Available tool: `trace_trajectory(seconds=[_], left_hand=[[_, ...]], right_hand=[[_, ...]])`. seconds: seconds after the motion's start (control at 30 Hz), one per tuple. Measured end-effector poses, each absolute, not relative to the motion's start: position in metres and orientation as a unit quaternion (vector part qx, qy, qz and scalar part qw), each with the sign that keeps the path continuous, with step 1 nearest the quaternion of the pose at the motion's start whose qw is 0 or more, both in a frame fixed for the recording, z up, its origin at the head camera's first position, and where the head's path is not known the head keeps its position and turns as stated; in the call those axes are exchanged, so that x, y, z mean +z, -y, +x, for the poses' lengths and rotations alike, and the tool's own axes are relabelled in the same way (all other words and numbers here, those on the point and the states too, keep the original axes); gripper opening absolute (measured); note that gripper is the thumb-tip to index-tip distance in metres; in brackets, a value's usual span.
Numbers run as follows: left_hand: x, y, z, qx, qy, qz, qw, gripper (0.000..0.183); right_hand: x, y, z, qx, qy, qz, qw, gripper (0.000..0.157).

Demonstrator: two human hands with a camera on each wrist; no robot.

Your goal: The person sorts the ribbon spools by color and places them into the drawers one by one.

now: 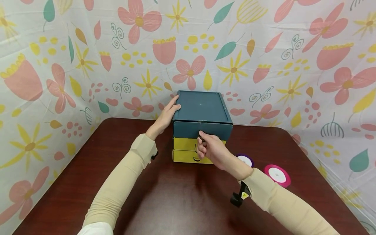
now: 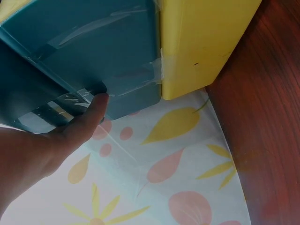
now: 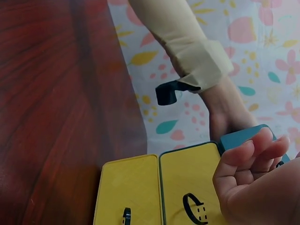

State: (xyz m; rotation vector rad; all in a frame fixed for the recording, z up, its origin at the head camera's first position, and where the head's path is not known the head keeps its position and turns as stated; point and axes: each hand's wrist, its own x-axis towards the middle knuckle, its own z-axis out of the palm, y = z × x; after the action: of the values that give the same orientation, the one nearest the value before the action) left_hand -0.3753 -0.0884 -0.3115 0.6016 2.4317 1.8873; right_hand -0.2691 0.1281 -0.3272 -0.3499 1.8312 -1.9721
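A small chest with a dark blue casing [image 1: 201,106] stands on the table, its blue top drawer [image 1: 186,130] above two yellow drawers, the middle one [image 1: 183,143] and the bottom one [image 1: 183,156]. My left hand [image 1: 165,118] rests against the chest's upper left side, fingers extended; a digit presses the blue wall [image 2: 117,51] in the left wrist view. At the blue drawer's front, my right hand [image 1: 214,150] has curled fingers and pinches the black handle [image 3: 280,164], mostly hidden by the hand. The middle drawer's black loop handle [image 3: 189,211] shows beside it.
Right of the chest lie two ribbon spools with white centres, one purple-rimmed [image 1: 246,160], partly behind my right wrist, and one pink [image 1: 277,175]. The dark wood table [image 1: 176,202] meets a flower-patterned cloth [image 1: 188,49] behind.
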Motion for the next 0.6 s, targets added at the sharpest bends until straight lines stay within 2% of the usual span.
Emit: trace_trajectory(seconds=[0.4, 0.6], left_hand=[[-0.31, 0.088, -0.375, 0.595, -0.781, 0.188, 0.0, 0.062], [-0.312, 0.089, -0.376, 0.594, -0.782, 0.188, -0.005, 0.062]], right_hand=[[-0.329, -0.129, -0.277, -0.71, -0.654, -0.142, 0.221, 0.039], [-0.348, -0.131, -0.268, -0.672, -0.659, -0.199, 0.272, 0.032]])
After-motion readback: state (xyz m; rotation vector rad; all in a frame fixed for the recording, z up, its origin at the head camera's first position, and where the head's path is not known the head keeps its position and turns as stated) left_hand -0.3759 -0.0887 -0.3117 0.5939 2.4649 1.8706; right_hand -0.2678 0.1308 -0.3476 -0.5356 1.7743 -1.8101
